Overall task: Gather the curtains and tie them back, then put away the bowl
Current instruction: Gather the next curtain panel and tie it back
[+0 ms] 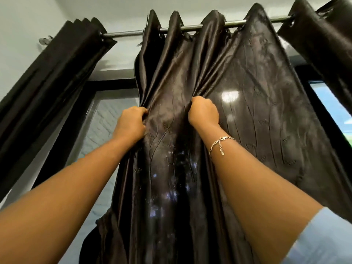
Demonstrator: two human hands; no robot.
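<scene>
Both grips clenched on cloth: left grip (131,123) pinches the left-edge folds of the mid curtain (247,111), and right grip (204,113) bunches a fold nearer its centre, arms raised, w/ a flat strip of fabric between them. Mid curtain hangs from the rod (234,21), partly spread across the window (108,119); not fully gathered, not tied. Bowl not in view.

Risks, as I judge them:
- Top hem looks frayed at the eyelets, so a hard downward tug could rip it or pull an eyelet loose.
- Pulling sideways from this low may jam the eyelets on the rod instead of sliding them.
- Cloth looks satin-slick, so folds could slip out of either grip before a tie goes on.
- Bracelet (219,143) on the right wrist could snag the weave.
- No tie visible, so one grip may have to let go to fetch one, and the bundle would fall open.

Count: curtains 3 (left curtain (47,82) bunched, mid one spread, right curtain (323,35) at frame edge), rod 1, grips 2, bracelet 1, bowl 0, ties 0.
</scene>
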